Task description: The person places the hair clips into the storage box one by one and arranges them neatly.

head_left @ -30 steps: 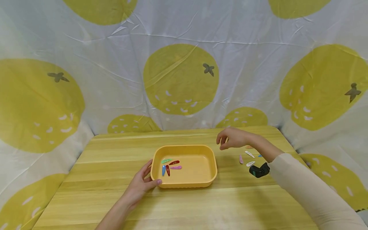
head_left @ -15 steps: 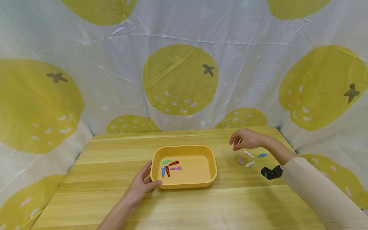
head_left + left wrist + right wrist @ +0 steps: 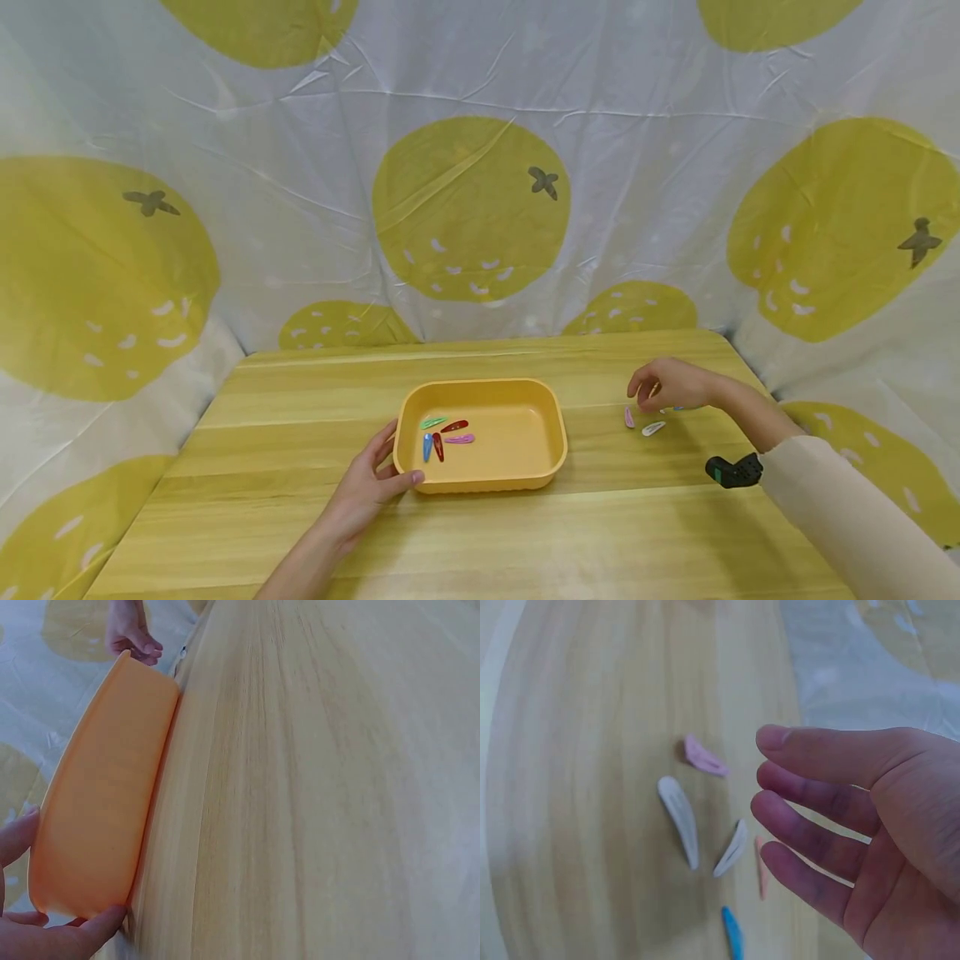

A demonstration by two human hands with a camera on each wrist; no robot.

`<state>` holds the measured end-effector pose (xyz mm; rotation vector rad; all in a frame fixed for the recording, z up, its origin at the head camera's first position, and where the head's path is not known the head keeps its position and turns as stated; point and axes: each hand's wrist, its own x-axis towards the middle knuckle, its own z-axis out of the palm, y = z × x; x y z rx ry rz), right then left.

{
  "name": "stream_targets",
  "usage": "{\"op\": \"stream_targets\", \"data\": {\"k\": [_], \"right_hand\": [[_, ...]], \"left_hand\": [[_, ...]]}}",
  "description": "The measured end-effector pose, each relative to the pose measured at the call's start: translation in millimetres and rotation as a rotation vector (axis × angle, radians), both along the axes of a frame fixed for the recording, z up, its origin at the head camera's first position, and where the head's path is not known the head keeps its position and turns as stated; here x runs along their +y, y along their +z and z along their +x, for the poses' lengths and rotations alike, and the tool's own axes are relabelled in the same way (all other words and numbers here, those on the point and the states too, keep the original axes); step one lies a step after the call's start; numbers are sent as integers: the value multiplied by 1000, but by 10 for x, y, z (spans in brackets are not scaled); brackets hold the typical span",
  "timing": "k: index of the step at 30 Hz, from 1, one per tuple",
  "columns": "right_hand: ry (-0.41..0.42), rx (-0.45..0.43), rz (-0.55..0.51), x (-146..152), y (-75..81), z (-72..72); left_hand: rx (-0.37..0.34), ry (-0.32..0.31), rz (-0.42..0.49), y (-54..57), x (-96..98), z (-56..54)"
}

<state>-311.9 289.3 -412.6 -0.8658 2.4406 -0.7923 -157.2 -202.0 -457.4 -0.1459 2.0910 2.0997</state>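
Observation:
My left hand (image 3: 365, 481) grips the left end of a yellow plastic basin (image 3: 517, 481), thumb at the front rim and fingers round the side. Inside lie a green hair clip (image 3: 433, 423), two dark red hair clips (image 3: 454, 426), a blue hair clip (image 3: 427, 447) and a pink-purple hair clip (image 3: 460, 439). On the right, my right hand (image 3: 671, 385) hovers over more clips, fingers loosely bent and holding nothing. Under it the right wrist view has a pink clip (image 3: 703, 756), two white clips (image 3: 679, 821), an orange clip (image 3: 762, 868) and a blue clip (image 3: 733, 934).
The wooden table (image 3: 315, 392) carries the basin and clips. Behind and beside it hangs a white curtain (image 3: 637, 183) with yellow fruit prints. A black device (image 3: 735, 472) sits at my right wrist.
My right hand has moved right from near the basin, then lowered over the loose clips. The left hand and basin stay in place.

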Motion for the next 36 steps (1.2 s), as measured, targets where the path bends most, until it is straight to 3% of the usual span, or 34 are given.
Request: {"op": "stream_targets", "data": {"k": [14, 27, 36], "right_hand": [[-26, 2, -62, 218, -397, 118], [-54, -68, -72, 317, -466, 194], [-33, 5, -32, 278, -458, 217]], "left_hand": [[1, -16, 19, -6, -9, -10], [1, -29, 37, -8, -30, -10], [-3, -34, 30, 6, -39, -5]]}}
